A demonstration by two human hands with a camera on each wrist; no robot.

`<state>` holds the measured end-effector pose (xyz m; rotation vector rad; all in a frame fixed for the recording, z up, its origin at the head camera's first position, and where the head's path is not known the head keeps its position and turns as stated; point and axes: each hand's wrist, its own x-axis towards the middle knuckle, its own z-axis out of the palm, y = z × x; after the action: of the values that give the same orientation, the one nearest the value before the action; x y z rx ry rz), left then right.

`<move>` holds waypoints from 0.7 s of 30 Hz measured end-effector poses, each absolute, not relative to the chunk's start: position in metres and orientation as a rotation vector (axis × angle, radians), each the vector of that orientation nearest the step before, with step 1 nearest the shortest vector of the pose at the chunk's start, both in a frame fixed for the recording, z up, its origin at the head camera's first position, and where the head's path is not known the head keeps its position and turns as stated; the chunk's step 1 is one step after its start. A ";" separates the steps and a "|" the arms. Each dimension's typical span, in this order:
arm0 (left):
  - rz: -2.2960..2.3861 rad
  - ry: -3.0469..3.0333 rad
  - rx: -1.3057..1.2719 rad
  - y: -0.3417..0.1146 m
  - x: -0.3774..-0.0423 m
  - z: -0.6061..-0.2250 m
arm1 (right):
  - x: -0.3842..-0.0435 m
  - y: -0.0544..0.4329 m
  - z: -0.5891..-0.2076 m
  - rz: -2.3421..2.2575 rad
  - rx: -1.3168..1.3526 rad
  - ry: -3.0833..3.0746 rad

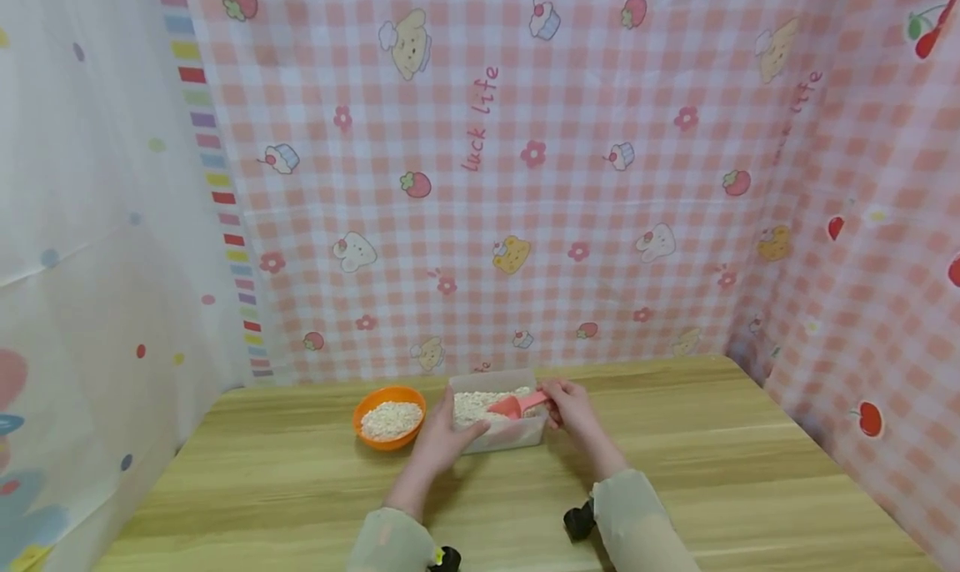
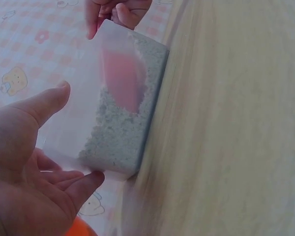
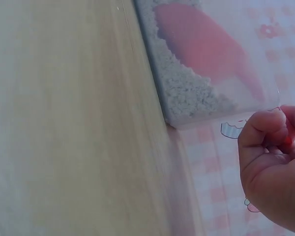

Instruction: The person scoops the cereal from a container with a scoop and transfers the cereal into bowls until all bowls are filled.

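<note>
A translucent plastic box [image 1: 501, 440] stands on the table, partly filled with pale oat flakes [image 1: 471, 408]. My left hand [image 1: 441, 435] holds the box at its left end, the thumb by the front rim and the fingers along the left side. Over the box's right end, my right hand [image 1: 572, 405] grips the handle of a pink scoop [image 1: 513, 406]. The scoop's bowl is sunk in the flakes, showing as a red shape through the wall in both wrist views. Beside my left hand sits an orange bowl [image 1: 358, 426] holding a heap of similar flakes.
The wood-grain table [image 1: 720, 455] reaches back to a pink checked curtain [image 1: 480, 222]. White patterned curtains hang at the left and right sides. Small black devices [image 1: 577, 522] are worn near both wrists.
</note>
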<state>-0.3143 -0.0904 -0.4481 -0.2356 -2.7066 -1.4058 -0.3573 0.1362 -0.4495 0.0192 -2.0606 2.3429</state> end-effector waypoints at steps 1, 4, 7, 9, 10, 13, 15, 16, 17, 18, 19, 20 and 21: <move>-1.404 -2.708 -0.234 -0.090 -0.314 -0.448 | -0.357 0.137 -0.449 2.347 0.019 -2.056; -1.397 -2.707 -0.229 -0.090 -0.314 -0.449 | -0.356 0.139 -0.449 2.356 0.007 -2.037; -1.403 -2.705 -0.232 -0.090 -0.315 -0.449 | -0.356 0.142 -0.449 2.347 -0.008 -2.018; -1.406 -2.701 -0.233 -0.090 -0.315 -0.449 | -0.356 0.144 -0.448 2.338 -0.015 -2.007; -1.408 -2.700 -0.232 -0.090 -0.314 -0.449 | -0.356 0.145 -0.447 2.331 -0.021 -2.005; -1.409 -2.696 -0.231 -0.090 -0.314 -0.450 | -0.356 0.149 -0.447 2.329 -0.046 -1.994; -1.410 -2.695 -0.229 -0.090 -0.314 -0.450 | -0.356 0.152 -0.447 2.325 -0.059 -2.000; -1.413 -2.695 -0.228 -0.090 -0.314 -0.450 | -0.356 0.153 -0.446 2.321 -0.062 -2.007; -1.416 -2.694 -0.228 -0.090 -0.314 -0.450 | -0.356 0.153 -0.446 2.319 -0.070 -2.008; -1.420 -2.693 -0.227 -0.090 -0.314 -0.450 | -0.356 0.154 -0.446 2.316 -0.072 -2.015; -1.425 -2.690 -0.226 -0.090 -0.314 -0.450 | -0.356 0.154 -0.446 2.312 -0.069 -2.021; -1.427 -2.689 -0.226 -0.090 -0.314 -0.450 | -0.356 0.155 -0.446 2.309 -0.065 -2.025; -1.431 -2.686 -0.226 -0.090 -0.313 -0.450 | -0.356 0.155 -0.446 2.313 -0.071 -2.023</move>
<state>-0.3134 -0.0898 -0.4503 -0.2256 -2.6858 -1.4306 -0.3564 0.1548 -0.4460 -0.0709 -2.0228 2.3126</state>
